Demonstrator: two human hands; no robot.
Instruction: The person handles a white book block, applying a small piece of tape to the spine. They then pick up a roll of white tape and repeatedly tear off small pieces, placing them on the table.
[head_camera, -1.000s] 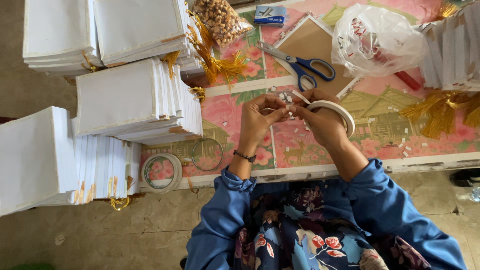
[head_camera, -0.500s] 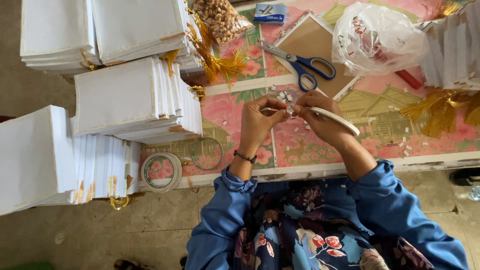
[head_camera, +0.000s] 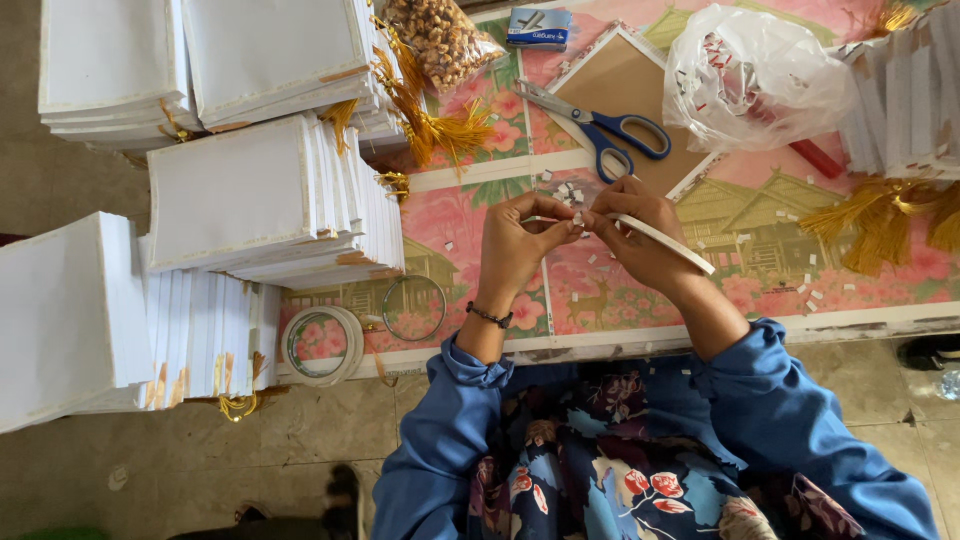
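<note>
**Peeling a strip from the tape roll**

Left hand (head_camera: 518, 245) and right hand (head_camera: 632, 232) meeting over the pink table (head_camera: 760, 290), fingertips touching at a thin white strip of tape (head_camera: 548, 219). Left fingers pinched narrow on the free end of that strip; right fingers closed around a white tape roll (head_camera: 668, 240), seen edge-on and slanting down toward the right wrist. Strip held just above a scatter of small white cut bits (head_camera: 568, 190) on the table, between the two thumbs.

Likely step: drawing out a short length and parting it from the roll. To do it well:

- Keep the pinch right at the strip's tip, thumb against forefinger, so little of the sticky face gets touched
- Hold the roll steady in the right hand and let only the left pull, straight along the strip rather than sideways, to avoid curling or tearing at a slant
- Keep the strip taut and off the table, clear of the loose bits that would cling to it
- Scissors (head_camera: 598, 127) lying near, just beyond the hands with blue handles toward the right; easy to reach with the right once the roll is down

Around the work: stacks of white booklets (head_camera: 240, 190) to the left with gold tassels (head_camera: 440, 125) hanging from them, a second tape roll (head_camera: 318, 343) and a thin wire ring (head_camera: 414, 308) at the near edge, a clear bag (head_camera: 750, 75) of scraps at the far right
</note>
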